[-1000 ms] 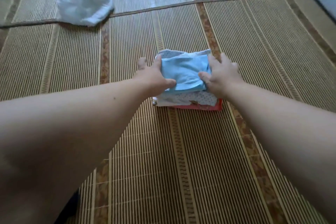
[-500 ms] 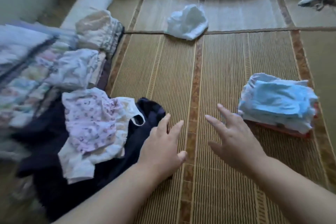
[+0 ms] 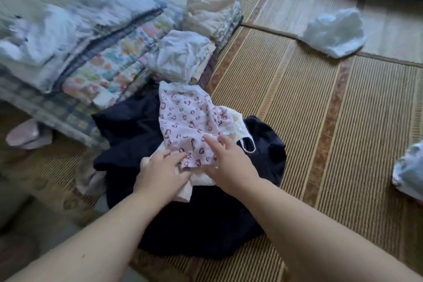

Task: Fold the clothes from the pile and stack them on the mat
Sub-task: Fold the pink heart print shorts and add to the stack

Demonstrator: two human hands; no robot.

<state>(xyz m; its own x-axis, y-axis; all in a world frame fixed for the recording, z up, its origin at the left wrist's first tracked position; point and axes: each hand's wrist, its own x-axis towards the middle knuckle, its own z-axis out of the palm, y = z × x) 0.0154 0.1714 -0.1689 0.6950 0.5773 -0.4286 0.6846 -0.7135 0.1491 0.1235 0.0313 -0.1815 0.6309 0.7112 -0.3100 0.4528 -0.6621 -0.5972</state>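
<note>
A pink garment with a heart print (image 3: 185, 117) lies on top of the pile, over a white piece (image 3: 231, 126) and dark navy clothes (image 3: 206, 220). My left hand (image 3: 160, 171) pinches the pink garment's near edge between fingers and thumb. My right hand (image 3: 229, 160) rests on the same garment with its fingers stretched out, index finger forward. The folded stack (image 3: 409, 171), light blue on top, sits on the woven mat (image 3: 297, 110) at the right edge, partly cut off by the frame.
Folded towels and bedding (image 3: 98, 36) are stacked at the left, with folded white and cream clothes (image 3: 183, 55) beside them. A crumpled white cloth (image 3: 334, 32) lies on the mat at the back right. A pink slipper (image 3: 27, 135) sits at the left.
My hands left the folded stack and swung left to the pile. Half a second ago they hovered open over the mat; now both are on the pink garment.
</note>
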